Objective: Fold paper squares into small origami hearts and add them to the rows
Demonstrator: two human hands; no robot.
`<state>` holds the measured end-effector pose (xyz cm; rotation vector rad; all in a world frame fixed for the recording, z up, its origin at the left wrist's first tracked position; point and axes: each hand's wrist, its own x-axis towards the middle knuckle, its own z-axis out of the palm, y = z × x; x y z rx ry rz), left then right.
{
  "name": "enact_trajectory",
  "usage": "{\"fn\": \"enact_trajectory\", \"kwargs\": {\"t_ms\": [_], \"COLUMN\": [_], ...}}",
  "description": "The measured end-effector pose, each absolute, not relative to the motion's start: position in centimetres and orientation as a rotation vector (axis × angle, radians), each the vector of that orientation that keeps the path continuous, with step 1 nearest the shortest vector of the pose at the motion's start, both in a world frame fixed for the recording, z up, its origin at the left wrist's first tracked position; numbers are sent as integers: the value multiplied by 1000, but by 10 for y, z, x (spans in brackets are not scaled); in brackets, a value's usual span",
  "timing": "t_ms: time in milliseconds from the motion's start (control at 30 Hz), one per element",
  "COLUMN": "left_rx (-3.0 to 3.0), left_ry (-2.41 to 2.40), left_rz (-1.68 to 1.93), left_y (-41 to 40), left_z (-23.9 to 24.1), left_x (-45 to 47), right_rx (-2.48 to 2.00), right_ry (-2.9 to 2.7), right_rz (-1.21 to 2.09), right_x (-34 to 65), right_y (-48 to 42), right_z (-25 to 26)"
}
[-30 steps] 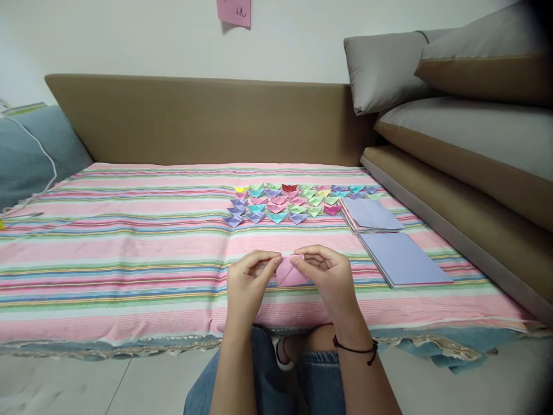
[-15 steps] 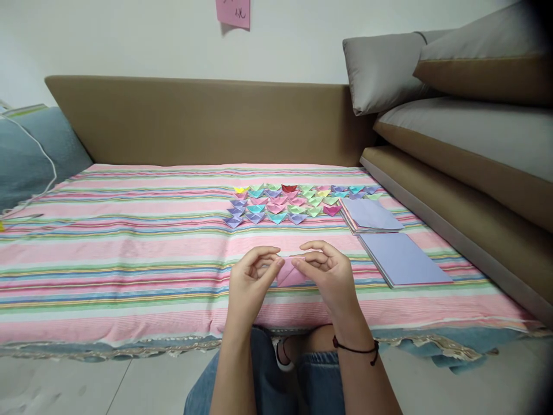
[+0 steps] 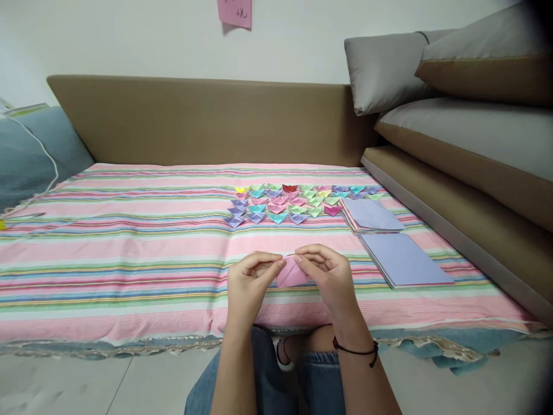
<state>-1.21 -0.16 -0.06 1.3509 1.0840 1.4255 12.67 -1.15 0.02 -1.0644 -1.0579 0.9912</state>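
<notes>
A small folded piece of pink origami paper (image 3: 291, 274) is held up between my two hands, above the front part of the striped cloth. My left hand (image 3: 253, 282) pinches its upper left edge between thumb and fingers. On the upper right edge, my right hand (image 3: 327, 274) pinches with its thumb on the near face. Diagonal fold lines cross the paper. Beyond my hands lie several rows of small folded paper boats (image 3: 277, 218) in purple, blue, green, pink, yellow and red.
Two stacks of square paper, a nearer one (image 3: 406, 260) and a farther one (image 3: 374, 215), lie right of my hands. Grey and brown cushions (image 3: 466, 127) are piled on the right. A striped cloth (image 3: 129, 248) covers the seat; a white cable (image 3: 43, 150) runs at the left.
The fingers of both hands, lifted off the paper before, have come down onto its top edge. The paper has shifted slightly, and its top edge looks changed.
</notes>
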Motion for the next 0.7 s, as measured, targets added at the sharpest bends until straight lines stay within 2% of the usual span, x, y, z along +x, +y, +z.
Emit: {"fn": "enact_trajectory", "kwargs": {"t_ms": [233, 700], "left_rx": [1169, 812], "left_ry": [1086, 1076], "left_rz": [1386, 1486], "left_y": [-1, 2], "left_z": [-3, -7], "left_x": [-9, -1], "right_rx": [-1015, -1035], "right_ry": [-1022, -961], "right_rz": [975, 1241], "right_x": [125, 123], "right_y": [-13, -7], "right_z": [-2, -8]}}
